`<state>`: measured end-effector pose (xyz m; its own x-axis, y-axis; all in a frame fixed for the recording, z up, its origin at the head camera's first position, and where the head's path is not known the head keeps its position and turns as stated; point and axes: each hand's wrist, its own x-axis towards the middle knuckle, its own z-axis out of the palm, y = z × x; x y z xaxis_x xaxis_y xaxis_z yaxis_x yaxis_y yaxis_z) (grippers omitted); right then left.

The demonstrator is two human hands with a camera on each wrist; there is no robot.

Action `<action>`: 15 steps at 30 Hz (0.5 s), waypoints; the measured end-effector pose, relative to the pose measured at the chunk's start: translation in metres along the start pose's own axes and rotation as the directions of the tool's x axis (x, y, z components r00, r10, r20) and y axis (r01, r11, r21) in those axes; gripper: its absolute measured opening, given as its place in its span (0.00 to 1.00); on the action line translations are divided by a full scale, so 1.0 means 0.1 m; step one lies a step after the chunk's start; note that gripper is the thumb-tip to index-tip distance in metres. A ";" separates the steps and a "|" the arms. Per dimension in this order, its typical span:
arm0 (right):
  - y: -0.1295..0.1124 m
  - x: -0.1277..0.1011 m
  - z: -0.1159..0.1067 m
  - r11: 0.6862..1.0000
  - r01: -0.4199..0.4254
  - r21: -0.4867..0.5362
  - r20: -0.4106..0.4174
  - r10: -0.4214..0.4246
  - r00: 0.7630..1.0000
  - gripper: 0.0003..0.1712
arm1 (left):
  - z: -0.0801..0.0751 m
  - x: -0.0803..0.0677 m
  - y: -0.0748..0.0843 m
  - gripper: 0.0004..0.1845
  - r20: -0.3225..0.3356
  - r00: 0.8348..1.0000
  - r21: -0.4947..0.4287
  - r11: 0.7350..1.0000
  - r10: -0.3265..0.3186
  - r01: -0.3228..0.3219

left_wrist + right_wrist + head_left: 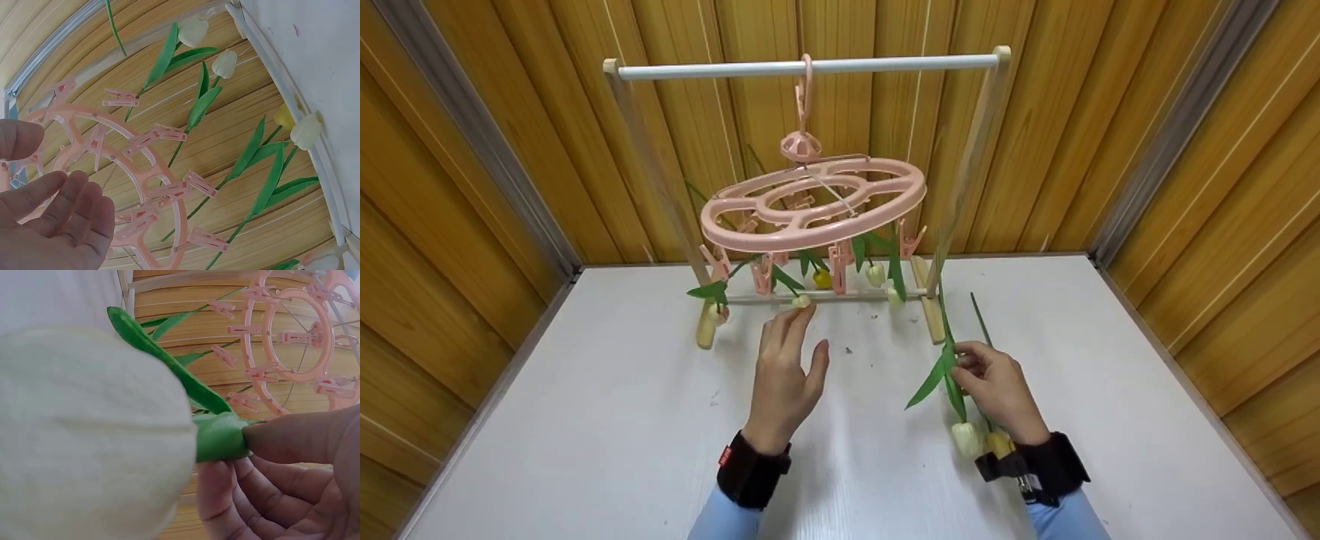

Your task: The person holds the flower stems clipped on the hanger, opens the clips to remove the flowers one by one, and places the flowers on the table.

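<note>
A pink oval clip hanger (814, 202) hangs from the white rod (810, 67) of a small wooden rack. Several artificial tulips (821, 277) hang head-down from its clips (154, 135). My left hand (784, 375) hovers open below the hanger, fingers straight, holding nothing. My right hand (997, 390) pinches the green stems and leaves (219, 436) of two loose tulips; their white (966, 439) and yellow (997, 444) heads point toward me near my wrist. The white head (84, 439) fills the right wrist view.
The rack's wooden feet (706, 326) stand at the far side of the white table (622, 420). Wooden plank walls (1185, 150) enclose the table on three sides.
</note>
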<state>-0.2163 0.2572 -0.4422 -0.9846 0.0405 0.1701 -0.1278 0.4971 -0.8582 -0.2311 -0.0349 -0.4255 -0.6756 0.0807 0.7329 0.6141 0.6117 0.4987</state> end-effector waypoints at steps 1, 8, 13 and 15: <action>0.00 0.00 0.00 1.000 -0.006 -0.002 0.002 0.006 1.000 0.19 | 0.00 0.00 -0.01 0.26 0.000 1.000 0.002 1.000 0.001 -0.001; 0.04 0.01 0.01 0.997 -0.073 -0.003 0.041 0.073 0.996 0.21 | 0.00 0.00 -0.03 0.25 -0.007 1.000 0.017 1.000 0.021 -0.021; 0.07 0.02 0.01 0.997 -0.073 0.009 0.065 0.072 0.995 0.18 | 0.00 -0.01 -0.04 0.25 0.000 1.000 0.020 1.000 0.018 -0.018; 0.08 0.02 0.01 0.997 -0.073 0.015 0.075 0.072 0.995 0.15 | 0.01 0.00 -0.04 0.25 0.005 1.000 0.019 1.000 0.014 -0.014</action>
<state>-0.2191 0.2603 -0.4498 -0.9974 0.0108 0.0713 -0.0574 0.4797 -0.8756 -0.2339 -0.0372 -0.4282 -0.6689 0.0928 0.7375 0.6155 0.6255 0.4795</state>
